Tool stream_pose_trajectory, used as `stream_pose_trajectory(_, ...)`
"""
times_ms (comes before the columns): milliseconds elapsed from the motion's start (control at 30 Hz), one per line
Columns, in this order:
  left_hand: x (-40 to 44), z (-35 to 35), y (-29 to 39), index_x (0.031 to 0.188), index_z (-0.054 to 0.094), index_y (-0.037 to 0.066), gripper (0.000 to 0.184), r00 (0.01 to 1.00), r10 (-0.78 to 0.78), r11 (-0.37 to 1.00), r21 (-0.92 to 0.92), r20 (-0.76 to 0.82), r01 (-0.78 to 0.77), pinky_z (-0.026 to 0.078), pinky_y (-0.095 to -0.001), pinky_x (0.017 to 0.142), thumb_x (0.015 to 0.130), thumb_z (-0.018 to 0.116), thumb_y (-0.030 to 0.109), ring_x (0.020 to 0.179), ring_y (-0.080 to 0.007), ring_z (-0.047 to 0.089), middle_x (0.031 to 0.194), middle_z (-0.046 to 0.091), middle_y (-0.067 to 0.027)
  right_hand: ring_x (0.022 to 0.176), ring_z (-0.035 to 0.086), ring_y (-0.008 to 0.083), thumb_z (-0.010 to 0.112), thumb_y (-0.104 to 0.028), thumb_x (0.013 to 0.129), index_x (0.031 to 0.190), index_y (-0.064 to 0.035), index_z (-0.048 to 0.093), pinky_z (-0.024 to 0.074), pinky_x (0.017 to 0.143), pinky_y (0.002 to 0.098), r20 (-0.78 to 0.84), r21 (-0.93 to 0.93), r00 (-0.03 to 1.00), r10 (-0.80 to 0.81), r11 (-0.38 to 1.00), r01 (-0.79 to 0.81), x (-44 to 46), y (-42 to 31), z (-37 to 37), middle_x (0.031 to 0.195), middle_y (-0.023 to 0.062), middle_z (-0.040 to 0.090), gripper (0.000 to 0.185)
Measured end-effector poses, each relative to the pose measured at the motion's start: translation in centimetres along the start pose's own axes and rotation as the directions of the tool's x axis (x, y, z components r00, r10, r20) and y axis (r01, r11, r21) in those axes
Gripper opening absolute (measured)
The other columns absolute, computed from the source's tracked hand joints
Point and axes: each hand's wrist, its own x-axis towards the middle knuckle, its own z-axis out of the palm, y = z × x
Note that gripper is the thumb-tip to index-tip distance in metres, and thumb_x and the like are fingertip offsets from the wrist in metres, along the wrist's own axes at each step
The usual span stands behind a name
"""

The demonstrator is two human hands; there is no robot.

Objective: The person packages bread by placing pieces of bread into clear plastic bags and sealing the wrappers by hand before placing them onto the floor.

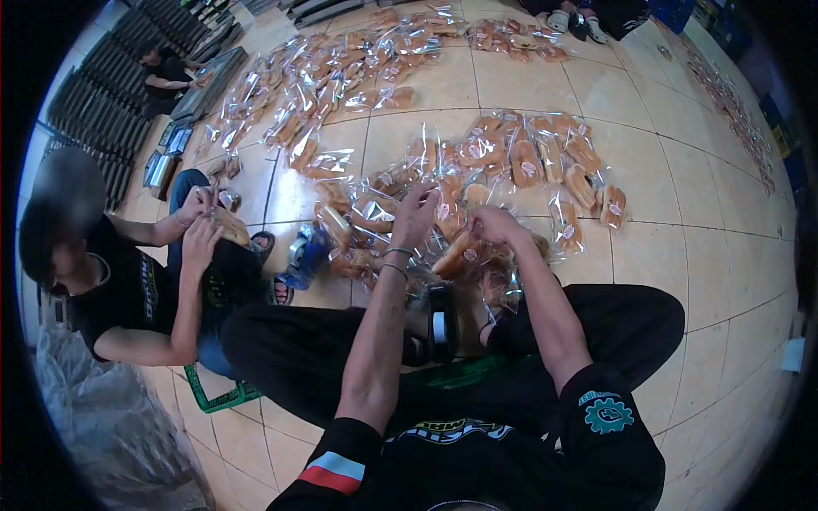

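Note:
My right hand (496,228) is closed on the gathered end of a clear plastic bag holding a bread roll (460,255), tilted in front of my lap. My left hand (415,217) is just left of it, over the pile of bagged bread, fingers stretched out and apart; whether they touch a bag I cannot make out. Bagged rolls (372,211) lie beneath and around both hands, some with a round label. Between my legs stands a black tape dispenser (440,325) with a pale roll.
On my left a seated co-worker (128,281) handles a bread roll (230,226). A blue tape dispenser (300,258) stands between us. Many bagged rolls (332,72) cover the tiled floor (690,247) ahead. Stacked dark trays (98,111) and another person (162,81) are at the far left.

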Motion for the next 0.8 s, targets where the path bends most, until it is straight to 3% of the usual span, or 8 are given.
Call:
stream_pose_trajectory(267, -2.6, -3.8, 0.6, 0.13, 0.059, 0.004, 0.041, 0.989, -0.091, 0.985, -0.156, -0.119, 0.072, 0.051, -0.0269, 0.077, 0.098, 0.061, 0.031, 0.093, -0.0149, 0.064, 0.106, 0.068, -0.0073, 0.085, 0.063, 0.0153, 0.068, -0.006, 0.081, 0.098, -0.0071, 0.061, 0.0504, 0.075, 0.0307, -0.154, 0.334, 0.964, -0.217, 0.907, 0.257, -0.1, -2.3, -5.3, 0.089, 0.0052, 0.065, 0.019)
stream_pose_trajectory(333, -2.6, -4.6, -0.8, 0.126, 0.059, 0.003, 0.036, 0.893, -0.32, 0.865, -0.482, -0.315, 0.14, 0.054, -0.0294, 0.079, 0.1, 0.058, 0.027, 0.09, -0.0139, 0.065, 0.099, 0.068, -0.0064, 0.079, 0.059, 0.0138, 0.069, -0.009, 0.086, 0.106, -0.0069, 0.055, 0.0491, 0.067, 0.0278, -0.294, 0.709, 0.956, 0.025, 0.676, 0.201, -0.3, -2.6, -6.8, 0.092, 0.0047, 0.064, 0.024)
stream_pose_trajectory(400, -3.5, -4.4, -2.7, 0.124, 0.059, 0.003, 0.035, 0.857, -0.41, 0.754, -0.645, -0.312, 0.125, 0.054, -0.0303, 0.08, 0.1, 0.057, 0.029, 0.089, -0.0143, 0.065, 0.099, 0.068, -0.0058, 0.081, 0.062, 0.0134, 0.066, -0.006, 0.09, 0.122, -0.0101, 0.049, 0.0516, 0.067, 0.027, -0.343, 0.763, 0.937, 0.06, 0.6, 0.241, -0.5, -4.0, -8.2, 0.101, 0.0058, 0.065, 0.037)
stream_pose_trajectory(433, -3.8, -4.3, -2.0, 0.122, 0.059, 0.004, 0.035, 0.825, -0.495, 0.617, -0.779, -0.273, 0.113, 0.055, -0.0311, 0.082, 0.101, 0.056, 0.031, 0.088, -0.0147, 0.065, 0.098, 0.068, -0.0051, 0.083, 0.063, 0.0142, 0.064, -0.003, 0.089, 0.128, -0.0103, 0.046, 0.0537, 0.068, 0.028, -0.386, 0.858, 0.921, 0.049, 0.385, 0.339, -0.9, -5.2, -8.6, 0.105, 0.0072, 0.064, 0.043)
stream_pose_trajectory(467, -4.1, -3.5, -1.3, 0.122, 0.059, 0.004, 0.035, 0.826, -0.488, 0.621, -0.777, -0.281, 0.103, 0.055, -0.0311, 0.082, 0.101, 0.056, 0.031, 0.088, -0.0147, 0.065, 0.098, 0.068, -0.0051, 0.086, 0.065, 0.0149, 0.063, -0.001, 0.089, 0.133, -0.0105, 0.043, 0.0558, 0.069, 0.0289, -0.427, 0.898, 0.903, 0.054, 0.144, 0.416, -1.2, -5.8, -8.6, 0.108, 0.0086, 0.064, 0.049)
stream_pose_trajectory(600, -5.8, 0.6, 4.5, 0.121, 0.061, 0.005, 0.039, 0.919, -0.243, 0.416, -0.889, -0.312, -0.191, 0.053, -0.0311, 0.086, 0.096, 0.066, 0.033, 0.091, -0.0142, 0.065, 0.106, 0.068, -0.0044, 0.103, 0.064, 0.0175, 0.062, 0.006, 0.086, 0.139, -0.0112, 0.04, 0.0566, 0.081, 0.0285, -0.314, 0.949, 0.945, -0.09, -0.031, 0.312, -2.8, -7.9, -6.6, 0.122, 0.011, 0.059, 0.06)
stream_pose_trajectory(667, -6.2, 0.1, 10.1, 0.12, 0.062, 0.004, 0.039, 0.903, -0.122, 0.761, -0.623, -0.413, -0.182, 0.053, -0.0309, 0.089, 0.089, 0.075, 0.023, 0.093, -0.0141, 0.065, 0.107, 0.068, -0.0046, 0.113, 0.06, 0.0183, 0.066, 0.005, 0.085, 0.14, -0.0108, 0.04, 0.053, 0.09, 0.0307, -0.234, 0.966, 0.949, -0.211, 0.061, 0.252, -4.4, -7.7, -6.8, 0.128, 0.0099, 0.055, 0.063)
stream_pose_trajectory(800, -8.6, -0.9, 11.8, 0.12, 0.063, 0.002, 0.046, 0.984, 0.102, 0.844, -0.511, -0.145, -0.163, 0.055, -0.0282, 0.082, 0.079, 0.082, 0.008, 0.094, -0.0138, 0.066, 0.109, 0.069, -0.0059, 0.121, 0.056, 0.021, 0.079, -0.009, 0.081, 0.145, -0.0093, 0.038, 0.0451, 0.1, 0.0344, -0.137, 0.832, 0.952, -0.272, 0.49, 0.26, -8.9, -9.5, -11.5, 0.135, 0.0058, 0.053, 0.077)
